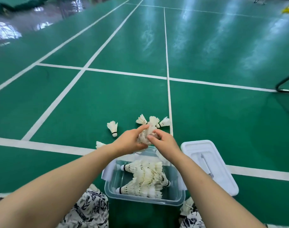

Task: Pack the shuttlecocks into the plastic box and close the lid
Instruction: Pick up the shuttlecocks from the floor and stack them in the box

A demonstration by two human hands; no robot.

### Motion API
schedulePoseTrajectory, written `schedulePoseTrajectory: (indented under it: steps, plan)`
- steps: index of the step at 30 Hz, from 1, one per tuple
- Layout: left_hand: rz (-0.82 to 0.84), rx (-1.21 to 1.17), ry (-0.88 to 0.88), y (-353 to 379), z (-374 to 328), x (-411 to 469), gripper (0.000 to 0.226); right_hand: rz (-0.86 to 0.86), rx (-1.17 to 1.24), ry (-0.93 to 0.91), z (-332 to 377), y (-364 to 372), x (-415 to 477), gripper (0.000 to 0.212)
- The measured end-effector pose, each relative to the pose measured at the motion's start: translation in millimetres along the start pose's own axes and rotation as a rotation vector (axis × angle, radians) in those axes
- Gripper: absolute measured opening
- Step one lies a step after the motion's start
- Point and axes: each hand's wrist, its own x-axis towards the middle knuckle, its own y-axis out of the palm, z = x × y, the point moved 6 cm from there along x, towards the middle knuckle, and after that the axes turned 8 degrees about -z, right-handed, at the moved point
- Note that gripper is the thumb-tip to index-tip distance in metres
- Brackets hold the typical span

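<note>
A clear plastic box (144, 200) stands on the green court floor in front of me, with several white feather shuttlecocks (147, 178) lying in it. Its white lid (211, 165) lies flat on the floor to the right. My left hand (130, 142) is wrapped around a bunch of stacked shuttlecocks (146, 136) held just beyond the box's far rim. My right hand (163, 142) pinches the same bunch from the right. Loose shuttlecocks lie on the floor beyond my hands: one (113, 127) on the left and three (154, 121) close together.
Another shuttlecock (100, 144) shows partly behind my left forearm. White court lines (169, 79) cross the floor. A black metal frame (285, 86) stands at the right edge. Patterned black-and-white fabric (89, 209) covers my knees on both sides of the box.
</note>
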Motion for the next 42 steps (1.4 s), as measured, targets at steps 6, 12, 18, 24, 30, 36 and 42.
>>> schedulePoseTrajectory:
  steps: [6,12,18,24,30,36,42]
  plan:
    - [-0.196,-0.498,-0.264,7,19,-1,0.055,-0.14,0.083,0.026,-16,-2,-5,0.079]
    - [-0.15,-0.84,-0.373,28,12,-3,0.051,0.083,0.223,0.18,-36,27,-9,0.053]
    - [-0.074,-0.641,-0.311,18,18,-1,0.033,0.031,0.326,0.222,-52,28,-9,0.036]
    - [-0.004,-0.458,-0.233,-3,24,6,0.014,0.102,0.231,0.247,-71,30,-11,0.041]
    - [-0.02,-0.211,-0.163,-25,17,17,0.015,0.097,0.184,0.274,-87,30,-16,0.042]
    - [-0.075,-0.08,-0.294,-63,45,25,0.022,-0.002,0.298,0.339,-103,19,-18,0.05]
    - [0.265,0.402,-0.32,2,59,-1,0.01,-0.11,0.417,0.307,-94,12,-13,0.046]
